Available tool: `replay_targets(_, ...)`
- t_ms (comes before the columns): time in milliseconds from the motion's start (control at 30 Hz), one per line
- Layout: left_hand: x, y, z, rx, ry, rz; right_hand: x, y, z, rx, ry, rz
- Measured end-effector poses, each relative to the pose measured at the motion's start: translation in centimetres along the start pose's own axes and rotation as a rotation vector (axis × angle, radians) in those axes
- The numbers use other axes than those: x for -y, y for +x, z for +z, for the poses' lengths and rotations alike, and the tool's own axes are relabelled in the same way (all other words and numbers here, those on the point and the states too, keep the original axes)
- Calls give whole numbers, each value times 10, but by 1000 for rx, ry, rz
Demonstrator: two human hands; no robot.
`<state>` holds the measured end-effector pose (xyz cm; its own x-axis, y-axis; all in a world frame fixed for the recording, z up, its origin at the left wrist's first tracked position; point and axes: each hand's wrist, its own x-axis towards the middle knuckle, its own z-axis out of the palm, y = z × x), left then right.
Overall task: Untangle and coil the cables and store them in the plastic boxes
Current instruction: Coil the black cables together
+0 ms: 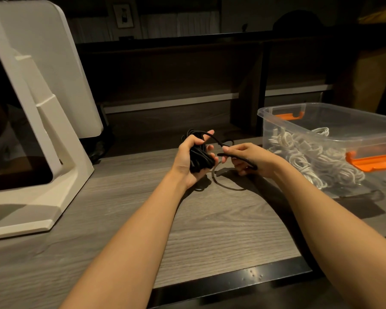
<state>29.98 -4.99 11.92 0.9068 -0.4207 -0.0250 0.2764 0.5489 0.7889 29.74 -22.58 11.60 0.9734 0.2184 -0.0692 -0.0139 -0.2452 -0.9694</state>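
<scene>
Centrally, black cable (200, 160) coil gripped in left hand (188, 159), loose strand pinched by right hand (246, 160).

Grey wood-grain counter (210, 230) lying under dim warm light; dark wooden shelving (176, 70) standing behind; white plastic monitor stand (54, 130) sitting at left; pale curtains (178, 24) hanging beyond.
</scene>
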Motion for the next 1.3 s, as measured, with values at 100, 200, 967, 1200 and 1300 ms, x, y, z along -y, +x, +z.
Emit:
replay_targets(100, -2, 2, -3, 102, 45, 8, 2, -1, 1, -8, -17, 18)
replay_targets(200, -4, -2, -1, 182, 159, 0, 2, -2, 0, -26, -34, 34)
replay_targets(967, 11, 14, 2, -100, 558, 240, 10, -2, 11, -138, 933, 170)
replay_targets(1200, 7, 15, 1, -136, 626, 258, 4, 3, 10, -334, 740, 109)
replay_targets(1300, 8, 15, 1, -152, 778, 262, -1, 5, 5, -467, 293, 76)
